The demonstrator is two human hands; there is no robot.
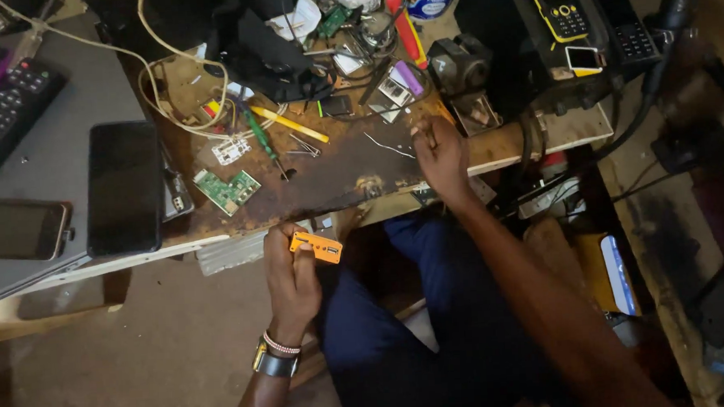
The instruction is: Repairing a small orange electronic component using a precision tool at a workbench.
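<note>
My left hand [290, 273] is below the bench's front edge, gripping a small orange plastic casing [318, 246] with slots in its face. A watch and a beaded band sit on that wrist. My right hand [439, 153] rests on the worn wooden workbench [336, 176], fingers curled near a thin silver wire [390, 146]; whether it pinches anything is unclear. A green circuit board [227, 190] and a green-handled screwdriver [262, 139] lie left of that hand.
Two dark phones [124, 186] [17, 230] lie on a grey surface at left, by a black keypad device [6, 109]. Tangled cables, a yellow stick [288, 124], small parts and keypad phones [561, 6] crowd the bench's back. My blue-trousered legs are below.
</note>
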